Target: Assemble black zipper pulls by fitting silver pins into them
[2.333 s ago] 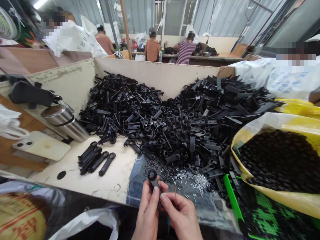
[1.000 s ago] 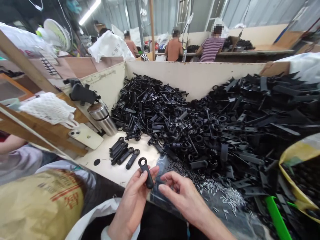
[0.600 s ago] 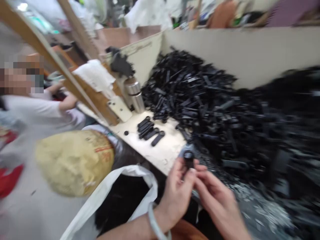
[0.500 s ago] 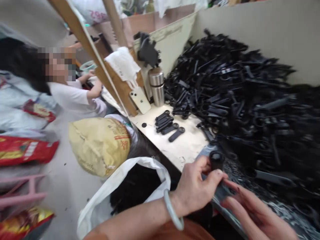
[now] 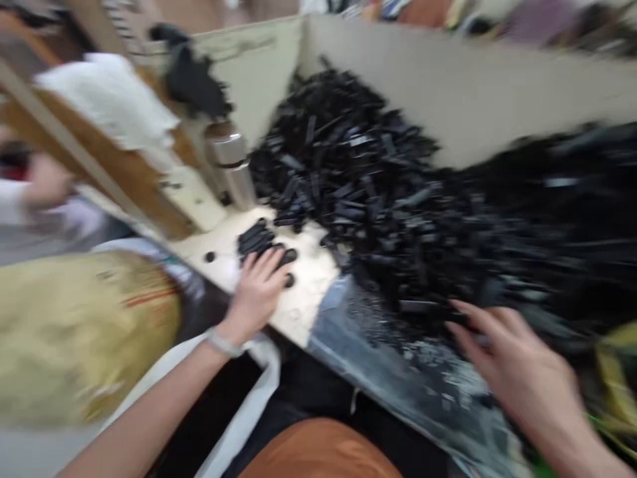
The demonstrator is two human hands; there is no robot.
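Observation:
The picture is blurred by motion. My left hand (image 5: 259, 282) lies flat, fingers spread, on the pale table surface (image 5: 308, 302), its fingertips on a small row of black plastic handles (image 5: 256, 238). Whether a handle is under the palm is hidden. My right hand (image 5: 512, 365) reaches out with fingers apart at the near edge of the big heap of black plastic parts (image 5: 398, 192), above a patch of small metal pins (image 5: 428, 358). I see nothing held in it.
A steel flask (image 5: 233, 166) and a pale phone (image 5: 196, 192) stand left of the heap by a wooden shelf. Pale board walls (image 5: 448, 86) close the bin behind. A yellow sack (image 5: 74, 332) and a white bag (image 5: 249, 398) sit below the table edge at left.
My left hand has carried the black handle from in front of me to the row on the table and lies flat there. My right hand has moved off to the heap. The view swung.

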